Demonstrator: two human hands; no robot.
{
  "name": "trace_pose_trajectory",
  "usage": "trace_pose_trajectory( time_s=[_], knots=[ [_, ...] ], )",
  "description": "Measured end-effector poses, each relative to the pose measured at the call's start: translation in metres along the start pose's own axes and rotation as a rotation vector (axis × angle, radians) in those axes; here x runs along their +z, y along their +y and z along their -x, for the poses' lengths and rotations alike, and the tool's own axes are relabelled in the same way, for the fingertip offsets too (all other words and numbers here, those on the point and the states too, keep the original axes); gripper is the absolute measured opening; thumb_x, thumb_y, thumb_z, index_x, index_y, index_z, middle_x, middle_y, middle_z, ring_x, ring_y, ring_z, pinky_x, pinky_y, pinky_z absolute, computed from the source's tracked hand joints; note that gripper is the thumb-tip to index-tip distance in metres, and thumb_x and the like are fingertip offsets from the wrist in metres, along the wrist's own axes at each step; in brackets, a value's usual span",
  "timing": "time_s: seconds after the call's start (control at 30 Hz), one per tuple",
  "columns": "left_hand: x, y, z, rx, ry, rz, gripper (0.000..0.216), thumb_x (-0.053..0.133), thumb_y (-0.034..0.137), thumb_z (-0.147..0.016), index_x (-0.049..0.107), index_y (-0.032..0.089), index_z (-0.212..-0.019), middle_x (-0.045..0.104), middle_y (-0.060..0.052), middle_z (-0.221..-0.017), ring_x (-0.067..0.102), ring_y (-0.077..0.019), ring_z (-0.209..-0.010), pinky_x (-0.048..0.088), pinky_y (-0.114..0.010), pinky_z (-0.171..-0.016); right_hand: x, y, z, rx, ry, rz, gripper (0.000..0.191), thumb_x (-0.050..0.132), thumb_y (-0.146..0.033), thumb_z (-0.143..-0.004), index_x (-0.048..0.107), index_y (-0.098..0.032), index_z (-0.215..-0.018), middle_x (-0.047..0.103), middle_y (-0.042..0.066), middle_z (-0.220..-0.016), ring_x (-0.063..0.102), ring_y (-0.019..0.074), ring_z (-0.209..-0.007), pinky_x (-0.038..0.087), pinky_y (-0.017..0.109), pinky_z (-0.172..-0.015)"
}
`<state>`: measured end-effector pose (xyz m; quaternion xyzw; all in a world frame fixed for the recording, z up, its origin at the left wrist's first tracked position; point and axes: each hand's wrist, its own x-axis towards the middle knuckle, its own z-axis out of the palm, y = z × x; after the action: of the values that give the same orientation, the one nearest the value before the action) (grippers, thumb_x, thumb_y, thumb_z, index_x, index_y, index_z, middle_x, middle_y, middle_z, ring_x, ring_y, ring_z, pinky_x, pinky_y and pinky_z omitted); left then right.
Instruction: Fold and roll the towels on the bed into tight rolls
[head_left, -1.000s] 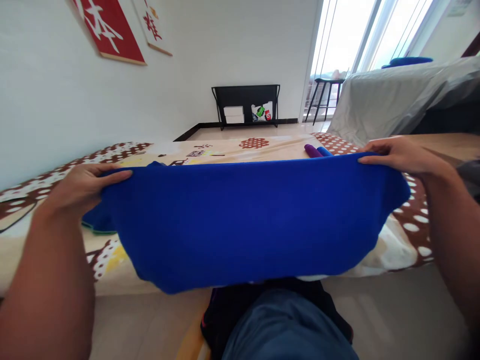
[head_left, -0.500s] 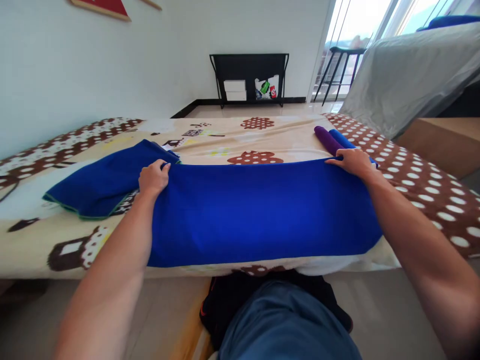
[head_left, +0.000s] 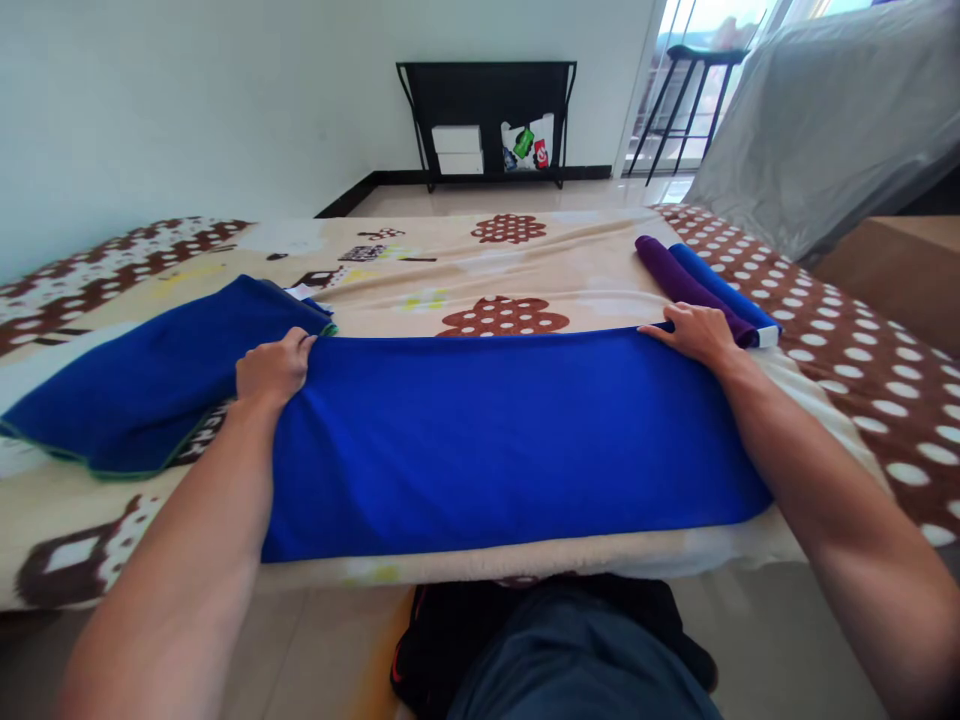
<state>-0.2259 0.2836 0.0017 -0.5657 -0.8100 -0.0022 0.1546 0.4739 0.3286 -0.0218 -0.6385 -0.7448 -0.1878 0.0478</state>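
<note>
A long blue towel (head_left: 510, 440) lies spread across the near side of the bed, its far edge pulled straight. My left hand (head_left: 274, 370) is closed on its far left corner. At the far right corner, my right hand (head_left: 697, 332) pinches the same edge between thumb and fingers. Left of my left hand is a loose darker blue cloth (head_left: 150, 370) with green edging and a white tag. Just beyond my right hand lie a purple rolled towel (head_left: 686, 280) and a blue rolled towel (head_left: 720, 285), side by side.
The bed carries a patterned blanket (head_left: 592, 260) with brown dotted borders. Behind it stands a black rack (head_left: 487, 95) against the wall. At right are a plastic-covered piece (head_left: 825, 120), a cardboard box (head_left: 885, 260) and a black stool (head_left: 690, 100).
My view has tilted down and nearer the bed. Both hands still grip the towel's far edge, and my left hand appears further left in view.
</note>
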Motion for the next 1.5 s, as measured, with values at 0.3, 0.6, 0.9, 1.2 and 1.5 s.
trace_pose_trajectory(
  time_s=[0.3,0.6,0.9,1.2,1.5],
  knots=[
    [-0.034,0.005,0.021,-0.012,-0.04,0.036,0.037,0.042,0.037,-0.097,0.059,0.016,-0.123,0.067,-0.015,-0.122,0.061,-0.0298,-0.108,0.045,-0.04,-0.089,-0.023,-0.012,0.011,0.016,0.0,-0.082,0.043,0.032,-0.035,-0.1,0.062,-0.011,-0.12,0.061,0.021,-0.124,0.047,0.0366,-0.123,0.033,0.052,-0.102],
    [-0.074,0.204,0.074,0.366,-0.028,0.3,0.057,0.04,0.016,-0.091,0.045,0.016,-0.148,0.049,-0.009,-0.153,0.045,-0.0226,-0.139,0.035,-0.033,-0.115,-0.074,-0.21,-0.012,-0.104,0.069,-0.351,0.037,0.045,-0.04,-0.103,0.057,-0.021,-0.133,0.057,0.011,-0.136,0.056,0.0243,-0.121,0.045,0.046,-0.105],
    [-0.041,0.247,0.113,0.493,-0.136,0.406,0.057,0.023,0.047,-0.102,0.034,0.03,-0.156,0.027,-0.004,-0.165,0.023,-0.0215,-0.153,0.021,-0.049,-0.122,-0.06,-0.248,0.024,-0.254,0.023,-0.474,0.039,0.059,-0.041,-0.097,0.059,-0.02,-0.13,0.056,0.01,-0.136,0.058,0.0249,-0.117,0.051,0.047,-0.1],
    [-0.019,0.058,0.08,0.285,-0.194,0.29,0.063,0.021,0.055,-0.1,0.029,0.031,-0.157,0.022,-0.004,-0.167,0.019,-0.0233,-0.154,0.016,-0.053,-0.122,-0.014,-0.072,0.044,0.009,-0.179,-0.439,0.059,0.026,-0.053,-0.103,0.039,-0.025,-0.153,0.031,0.006,-0.162,0.025,0.0221,-0.152,0.019,0.046,-0.124],
    [-0.026,0.017,0.076,0.12,-0.205,0.201,0.063,0.027,0.05,-0.097,0.038,0.026,-0.154,0.031,-0.01,-0.163,0.027,-0.0295,-0.151,0.02,-0.062,-0.119,-0.011,-0.033,0.059,0.195,-0.164,-0.42,0.058,0.029,-0.05,-0.101,0.043,-0.023,-0.151,0.037,0.008,-0.16,0.03,0.0252,-0.15,0.022,0.053,-0.121]
  ],
)
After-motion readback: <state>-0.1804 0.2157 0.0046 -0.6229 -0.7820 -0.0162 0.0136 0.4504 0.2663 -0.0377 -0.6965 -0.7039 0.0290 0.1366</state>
